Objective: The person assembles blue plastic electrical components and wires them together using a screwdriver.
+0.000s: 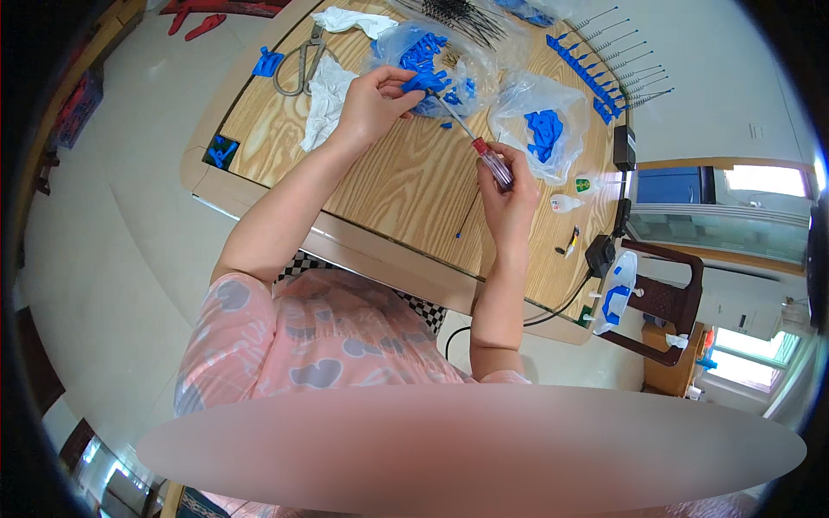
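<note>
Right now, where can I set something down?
The wood-grain tabletop is bare between your left forearm and the thin black, blue-tipped rod; a smaller patch lies left of the nearer crumpled white fabric. Its far side is crowded with clear plastic bags of blue pieces.

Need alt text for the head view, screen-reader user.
A person's left hand holds a blue piece while the right hand holds a screwdriver, tip at or near it, over a wood-grain table. Around lie clear plastic bags with blue parts, scissors and white cloths.
</note>
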A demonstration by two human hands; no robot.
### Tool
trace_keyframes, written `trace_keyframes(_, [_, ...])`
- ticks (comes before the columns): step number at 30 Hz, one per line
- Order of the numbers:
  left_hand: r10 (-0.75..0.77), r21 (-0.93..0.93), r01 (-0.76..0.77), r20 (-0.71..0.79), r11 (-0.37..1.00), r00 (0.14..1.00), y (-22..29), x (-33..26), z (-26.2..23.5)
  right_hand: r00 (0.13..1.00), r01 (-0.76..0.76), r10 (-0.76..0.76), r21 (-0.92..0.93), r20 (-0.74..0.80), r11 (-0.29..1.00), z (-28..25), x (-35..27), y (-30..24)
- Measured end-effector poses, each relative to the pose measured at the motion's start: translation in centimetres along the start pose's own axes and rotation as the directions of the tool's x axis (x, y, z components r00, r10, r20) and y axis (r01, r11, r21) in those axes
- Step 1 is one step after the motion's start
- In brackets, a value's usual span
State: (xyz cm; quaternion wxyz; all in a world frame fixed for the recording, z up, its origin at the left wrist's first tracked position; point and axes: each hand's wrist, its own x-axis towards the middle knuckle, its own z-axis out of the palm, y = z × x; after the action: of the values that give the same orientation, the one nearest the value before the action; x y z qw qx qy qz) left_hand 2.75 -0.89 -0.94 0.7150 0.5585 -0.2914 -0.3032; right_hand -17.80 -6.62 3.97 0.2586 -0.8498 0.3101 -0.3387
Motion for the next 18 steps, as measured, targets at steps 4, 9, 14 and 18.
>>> trace_keyframes(4, [0.007,0.002,-0.007,0.0,1.0,1.0,-0.08,-0.02,-0.05,0.999,-0.033,0.034,0.012,-0.038,0.999,-0.06,0.04,-0.02])
trace_keyframes(9, [-0.23,-0.244,0.25,0.106,0.937,0.967,0.12,0.18,-0.8,0.999,-0.005,0.006,0.018,-0.041,1.0,-0.05,0.01,0.06])
trace_keyframes(14, [-0.209,-0.221,0.229,0.108,0.948,0.972,0.05,0.24,-0.73,1.0,0.015,-0.015,0.001,0.002,1.0,-0.07,0.03,-0.5])
trace_keyframes(18, [-0.194,-0.223,0.215,0.113,0.951,0.974,0.06,0.17,-0.63,1.0,0.005,-0.005,0.012,0.011,1.0,0.04,0.12,-0.35])
